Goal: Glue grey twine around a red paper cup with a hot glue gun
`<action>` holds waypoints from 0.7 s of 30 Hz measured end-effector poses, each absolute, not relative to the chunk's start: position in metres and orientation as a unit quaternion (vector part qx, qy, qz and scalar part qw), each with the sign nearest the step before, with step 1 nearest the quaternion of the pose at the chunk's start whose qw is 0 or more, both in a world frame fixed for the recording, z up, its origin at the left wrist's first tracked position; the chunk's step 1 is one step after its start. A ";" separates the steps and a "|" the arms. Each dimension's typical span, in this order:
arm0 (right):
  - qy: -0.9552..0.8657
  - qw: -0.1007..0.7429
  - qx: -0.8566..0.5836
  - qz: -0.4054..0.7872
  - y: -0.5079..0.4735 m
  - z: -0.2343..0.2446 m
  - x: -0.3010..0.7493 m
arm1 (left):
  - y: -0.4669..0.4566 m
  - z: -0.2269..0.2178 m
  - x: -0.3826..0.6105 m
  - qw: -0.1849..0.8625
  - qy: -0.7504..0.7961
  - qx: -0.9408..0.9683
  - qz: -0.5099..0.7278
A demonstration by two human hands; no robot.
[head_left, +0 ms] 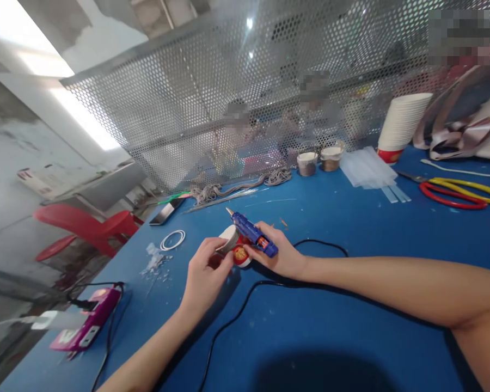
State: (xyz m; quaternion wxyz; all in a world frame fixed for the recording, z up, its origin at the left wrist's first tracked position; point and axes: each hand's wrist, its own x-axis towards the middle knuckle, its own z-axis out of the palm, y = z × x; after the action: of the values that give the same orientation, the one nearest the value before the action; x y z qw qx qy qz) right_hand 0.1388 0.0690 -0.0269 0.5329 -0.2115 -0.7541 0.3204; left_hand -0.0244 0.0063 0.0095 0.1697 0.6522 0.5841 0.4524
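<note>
My left hand (208, 265) grips a red and white paper cup (242, 255), which is tilted, with grey-white material around its upper part. Closed around a blue glue gun (251, 231) is my right hand (280, 251); its fingers also come close to the cup's right side, and I cannot tell if they touch it. The gun lies across the cup with its nozzle pointing up and left. A black cord (245, 305) curves over the blue table below both hands. My palm and the gun hide part of the cup.
Beyond the hands lie grey yarn (206, 193), a phone (166, 211) and two small wrapped cups (330, 158). Stacked paper cups (404, 122), glue sticks (369, 169) and scissors (453, 191) are at right. A purple power strip (92, 321) sits left. A perforated metal screen (179, 109) borders the back.
</note>
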 end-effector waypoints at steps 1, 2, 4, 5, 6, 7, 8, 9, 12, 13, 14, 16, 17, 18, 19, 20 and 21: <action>-0.753 0.534 -0.211 0.322 0.068 -0.026 0.139 | 0.006 0.010 -0.024 0.169 0.587 0.646 0.457; -0.750 0.534 -0.214 0.326 0.067 -0.025 0.140 | 0.006 0.011 -0.024 0.170 0.591 0.639 0.463; -0.741 0.533 -0.224 0.341 0.066 -0.023 0.141 | 0.007 0.013 -0.025 0.175 0.598 0.622 0.474; -0.735 0.531 -0.231 0.354 0.066 -0.022 0.142 | 0.007 0.014 -0.025 0.177 0.601 0.614 0.480; -0.728 0.528 -0.237 0.367 0.066 -0.021 0.142 | 0.007 0.015 -0.025 0.179 0.604 0.607 0.485; -0.723 0.525 -0.241 0.379 0.066 -0.021 0.141 | 0.007 0.016 -0.026 0.181 0.606 0.600 0.490; -0.719 0.524 -0.243 0.387 0.067 -0.021 0.141 | 0.008 0.017 -0.026 0.183 0.607 0.595 0.494; -0.718 0.524 -0.243 0.389 0.067 -0.022 0.139 | 0.008 0.017 -0.026 0.186 0.609 0.590 0.496; -0.726 0.526 -0.233 0.378 0.067 -0.023 0.134 | 0.007 0.017 -0.025 0.197 0.615 0.583 0.493; -0.729 0.525 -0.226 0.376 0.067 -0.023 0.133 | 0.007 0.017 -0.024 0.198 0.617 0.582 0.491; -0.733 0.521 -0.218 0.379 0.066 -0.023 0.132 | 0.007 0.017 -0.023 0.198 0.619 0.582 0.490; -0.739 0.511 -0.199 0.392 0.062 -0.022 0.133 | 0.006 0.017 -0.022 0.194 0.623 0.578 0.491; -0.741 0.508 -0.190 0.396 0.061 -0.020 0.134 | 0.006 0.017 -0.022 0.193 0.626 0.575 0.491; -0.742 0.507 -0.186 0.398 0.059 -0.018 0.136 | 0.007 0.017 -0.023 0.193 0.628 0.570 0.493; -0.741 0.510 -0.185 0.396 0.058 -0.015 0.138 | 0.007 0.018 -0.024 0.195 0.631 0.566 0.494; -0.738 0.515 -0.188 0.394 0.058 -0.011 0.141 | 0.008 0.018 -0.025 0.198 0.632 0.561 0.496; -0.732 0.522 -0.190 0.393 0.058 -0.007 0.144 | 0.008 0.019 -0.027 0.203 0.633 0.556 0.499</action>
State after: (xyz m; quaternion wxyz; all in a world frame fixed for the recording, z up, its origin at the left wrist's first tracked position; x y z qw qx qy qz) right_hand 0.1441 0.0578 -0.0072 0.5225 -0.1902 -0.7322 0.3934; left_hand -0.0272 0.0082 0.0191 0.2027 0.5558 0.6333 0.4990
